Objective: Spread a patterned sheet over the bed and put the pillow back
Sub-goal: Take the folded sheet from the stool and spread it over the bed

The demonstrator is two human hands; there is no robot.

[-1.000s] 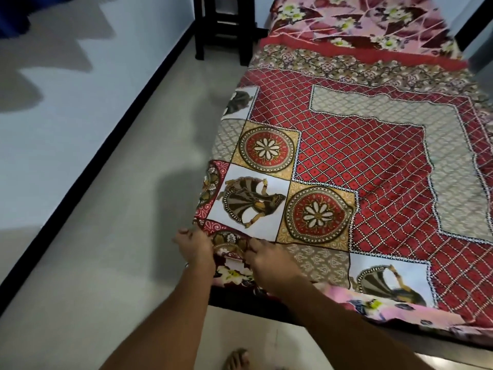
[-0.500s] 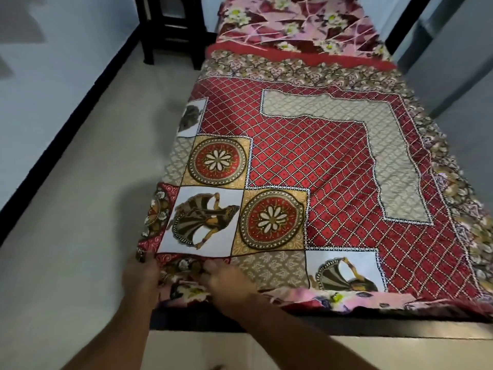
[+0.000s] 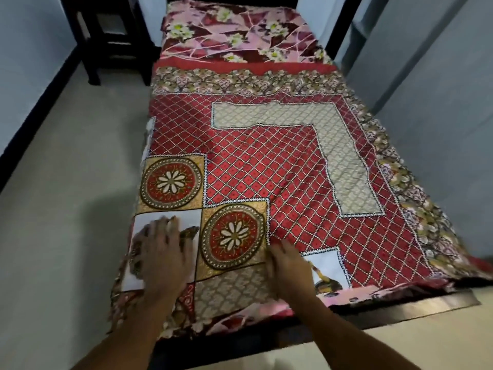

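Observation:
A red patterned sheet [image 3: 266, 166] with lattice, medallion and figure panels lies spread over the narrow bed. My left hand [image 3: 162, 252] rests flat, fingers straight, on the white figure panel near the front left corner. My right hand [image 3: 288, 268] presses flat on the sheet beside a round medallion near the foot edge. At the head of the bed lies pink floral fabric [image 3: 240, 33]; whether it is the pillow or an under-sheet I cannot tell. The same pink floral cloth [image 3: 338, 293] peeks out under the sheet's front edge.
A dark wooden stool [image 3: 112, 36] stands on the pale floor left of the bed's head. The dark bed frame [image 3: 400, 300] shows at the foot. Grey walls close in on the right; a wall with black skirting [image 3: 34, 113] runs along the left.
Both hands have left the sheet's front corner edge and moved up onto the top of the sheet, now lying flat. The view has shifted right, centring on the bed.

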